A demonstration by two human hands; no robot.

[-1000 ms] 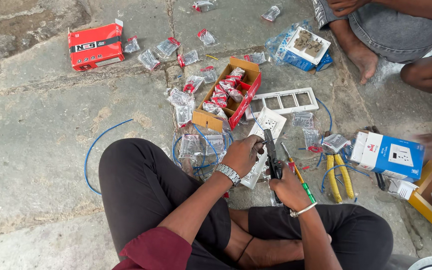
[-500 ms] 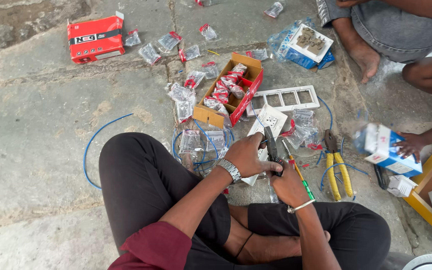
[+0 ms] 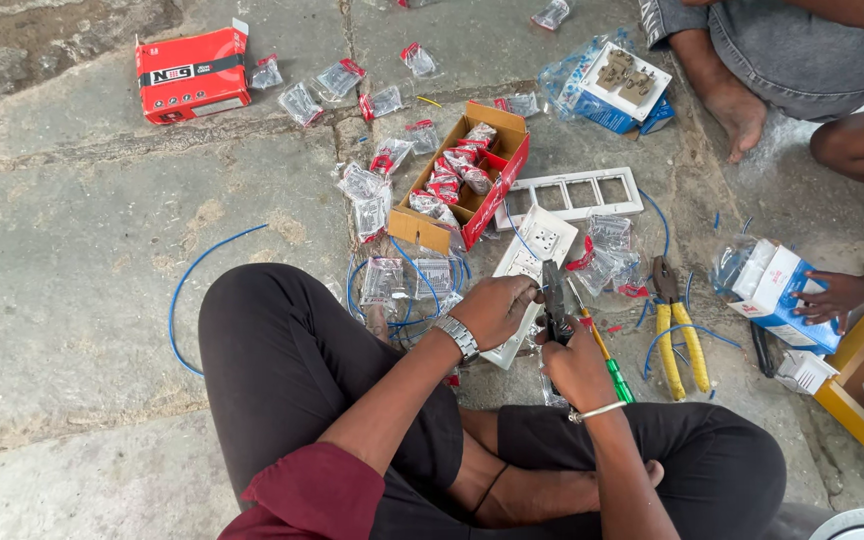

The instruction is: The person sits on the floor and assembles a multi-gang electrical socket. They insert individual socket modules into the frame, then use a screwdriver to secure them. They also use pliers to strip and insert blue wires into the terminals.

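I sit cross-legged on a stone floor. My left hand, with a metal watch on its wrist, grips a white switch plate at its near end. My right hand, a bangle on its wrist, is closed around a dark plier-like tool whose tip meets the plate beside my left fingers. A screwdriver with a green and orange handle lies right next to my right hand. What sits between the tool's jaws is hidden.
An open cardboard box of bagged switch parts stands ahead, with loose bags around it. A white frame, yellow-handled pliers, blue wire and a red box lie about. Another person's hand holds a blue and white box at right.
My hands have stayed on the plate and tool, shifting only slightly. The other person's hand has lifted and shifted the blue and white box on the right.
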